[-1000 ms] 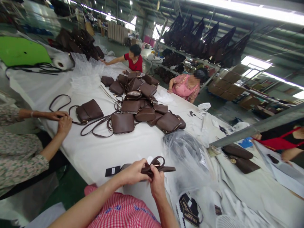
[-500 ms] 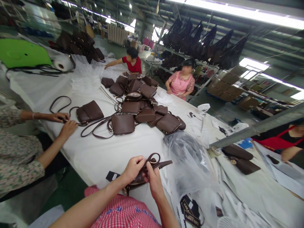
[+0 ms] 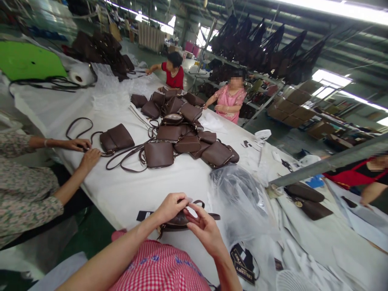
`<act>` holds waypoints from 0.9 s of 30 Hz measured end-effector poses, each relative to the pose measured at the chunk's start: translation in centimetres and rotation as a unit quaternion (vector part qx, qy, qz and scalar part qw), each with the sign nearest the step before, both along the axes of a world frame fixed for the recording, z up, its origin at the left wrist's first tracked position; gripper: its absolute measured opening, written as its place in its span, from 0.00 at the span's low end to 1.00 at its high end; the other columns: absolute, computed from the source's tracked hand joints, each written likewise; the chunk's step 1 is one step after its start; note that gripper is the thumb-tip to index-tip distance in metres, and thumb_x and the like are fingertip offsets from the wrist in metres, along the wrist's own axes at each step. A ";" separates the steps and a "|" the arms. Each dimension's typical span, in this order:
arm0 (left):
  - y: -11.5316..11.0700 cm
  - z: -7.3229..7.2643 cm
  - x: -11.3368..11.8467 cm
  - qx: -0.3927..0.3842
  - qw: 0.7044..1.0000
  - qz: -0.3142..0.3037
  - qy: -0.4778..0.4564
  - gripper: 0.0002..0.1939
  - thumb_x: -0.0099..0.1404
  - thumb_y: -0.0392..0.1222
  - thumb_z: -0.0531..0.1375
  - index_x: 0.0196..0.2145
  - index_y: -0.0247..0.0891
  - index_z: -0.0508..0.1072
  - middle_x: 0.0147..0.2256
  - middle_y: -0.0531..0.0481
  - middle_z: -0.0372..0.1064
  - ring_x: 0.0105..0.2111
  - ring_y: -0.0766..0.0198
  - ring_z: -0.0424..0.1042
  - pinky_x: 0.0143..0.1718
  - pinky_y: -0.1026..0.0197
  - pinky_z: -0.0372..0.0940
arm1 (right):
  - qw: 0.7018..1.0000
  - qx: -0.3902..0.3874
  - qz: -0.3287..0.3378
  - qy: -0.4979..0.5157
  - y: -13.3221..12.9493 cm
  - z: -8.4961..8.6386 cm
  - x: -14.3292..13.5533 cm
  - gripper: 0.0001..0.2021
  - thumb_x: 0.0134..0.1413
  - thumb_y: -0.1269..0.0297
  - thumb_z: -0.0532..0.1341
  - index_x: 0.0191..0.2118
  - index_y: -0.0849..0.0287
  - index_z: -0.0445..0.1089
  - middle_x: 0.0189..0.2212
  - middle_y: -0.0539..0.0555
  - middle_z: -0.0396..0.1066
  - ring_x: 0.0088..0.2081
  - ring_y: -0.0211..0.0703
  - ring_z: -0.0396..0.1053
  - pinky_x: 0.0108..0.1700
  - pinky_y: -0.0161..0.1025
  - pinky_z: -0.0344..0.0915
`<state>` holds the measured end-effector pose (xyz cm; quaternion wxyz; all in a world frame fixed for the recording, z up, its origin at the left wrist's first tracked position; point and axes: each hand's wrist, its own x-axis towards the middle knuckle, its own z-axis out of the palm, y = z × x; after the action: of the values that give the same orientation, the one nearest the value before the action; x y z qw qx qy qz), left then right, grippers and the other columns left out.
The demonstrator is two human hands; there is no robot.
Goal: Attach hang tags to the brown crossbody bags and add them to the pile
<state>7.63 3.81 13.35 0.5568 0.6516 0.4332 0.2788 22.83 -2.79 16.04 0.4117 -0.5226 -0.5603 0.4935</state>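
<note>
The left hand point(image 3: 170, 209) is pinched closed; the right hand point(image 3: 207, 231), at its four o'clock, is half open. Any hold is unclear. The brown bag point(image 3: 176, 223) seems best kept steady.

Tabletop point(image 3: 121, 194), white-covered | centre: heap of brown bags point(image 3: 187, 144), straps trailing left | left: lone bag point(image 3: 117, 138), strap looped | far left: roll point(image 3: 81, 76), crumpled film point(image 3: 109, 97) | right of centre: clear plastic point(image 3: 241, 206) | near right: dark tags point(image 3: 243, 262) | far right: bag pair point(image 3: 312, 209)

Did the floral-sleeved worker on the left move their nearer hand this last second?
Yes: the nearer hand shifted rightward in view, closer to the lone, unmoved brown bag.
</note>
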 end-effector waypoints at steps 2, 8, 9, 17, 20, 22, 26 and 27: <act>-0.1 0.0 -0.1 0.003 1.000 -0.013 -0.005 0.16 0.64 0.45 0.52 0.23 0.35 0.67 0.21 0.56 0.60 0.24 0.68 0.59 0.27 0.67 0.54 | 0.999 0.025 -0.003 -0.033 0.1 0.1 0.2 0.09 0.54 0.62 0.61 0.40 0.55 0.74 0.39 0.55 0.72 0.42 0.44 0.70 0.44 0.40 0.68; -0.5 0.5 -0.1 0.051 0.998 -0.023 0.030 0.17 0.65 0.43 0.50 0.25 0.35 0.72 0.27 0.51 0.65 0.30 0.66 0.64 0.33 0.66 0.59 | 0.992 -0.077 -0.087 0.050 0.2 0.4 -0.4 0.14 0.57 0.51 0.57 0.34 0.58 0.70 0.31 0.53 0.71 0.24 0.36 0.66 0.23 0.32 0.64; -0.6 0.7 -0.1 0.067 0.997 -0.022 0.029 0.17 0.66 0.42 0.50 0.26 0.35 0.73 0.29 0.50 0.67 0.32 0.65 0.65 0.36 0.66 0.59 | 0.987 -0.098 -0.105 0.071 0.1 0.4 -0.5 0.16 0.56 0.49 0.58 0.34 0.59 0.69 0.30 0.53 0.71 0.23 0.35 0.66 0.23 0.32 0.64; -1.2 0.5 0.2 0.091 0.995 -0.032 0.021 0.15 0.64 0.37 0.49 0.32 0.36 0.76 0.32 0.49 0.73 0.34 0.64 0.70 0.39 0.65 0.62 | 0.975 -0.186 -0.116 0.049 0.0 -0.1 -0.5 0.21 0.47 0.44 0.61 0.26 0.61 0.69 0.19 0.50 0.69 0.17 0.34 0.63 0.16 0.29 0.53; -1.6 0.1 0.4 0.083 0.996 0.005 0.020 0.14 0.64 0.36 0.50 0.37 0.38 0.76 0.35 0.50 0.75 0.36 0.63 0.72 0.41 0.65 0.62 | 0.975 -0.199 -0.097 0.011 0.1 -0.1 -0.6 0.19 0.50 0.48 0.59 0.23 0.61 0.68 0.13 0.48 0.65 0.14 0.30 0.55 0.16 0.29 0.45; -1.9 0.0 0.5 0.090 0.995 0.022 0.024 0.13 0.64 0.36 0.50 0.37 0.38 0.75 0.34 0.51 0.75 0.34 0.64 0.72 0.39 0.66 0.62 | 0.972 -0.212 -0.100 0.012 0.2 -0.1 -0.8 0.17 0.49 0.51 0.59 0.22 0.61 0.68 0.12 0.47 0.64 0.14 0.30 0.53 0.17 0.30 0.43; -2.2 0.1 0.6 0.110 0.992 0.039 0.054 0.11 0.65 0.38 0.50 0.35 0.38 0.72 0.29 0.53 0.72 0.29 0.66 0.69 0.34 0.66 0.60 | 0.960 -0.240 -0.130 0.060 0.2 -0.2 -0.9 0.15 0.48 0.53 0.60 0.22 0.60 0.65 0.12 0.45 0.62 0.14 0.28 0.49 0.18 0.29 0.39; -2.2 0.1 0.6 0.113 0.991 0.041 0.062 0.10 0.65 0.38 0.50 0.35 0.38 0.71 0.28 0.53 0.71 0.28 0.67 0.69 0.33 0.66 0.60 | 0.958 -0.243 -0.131 0.075 0.1 -0.3 -0.9 0.15 0.47 0.53 0.60 0.23 0.60 0.64 0.12 0.44 0.61 0.14 0.27 0.47 0.18 0.29 0.38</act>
<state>8.19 1.58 13.47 0.4397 0.7084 0.4587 0.3073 21.96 -2.69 15.74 0.3742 -0.6374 -0.3174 0.5940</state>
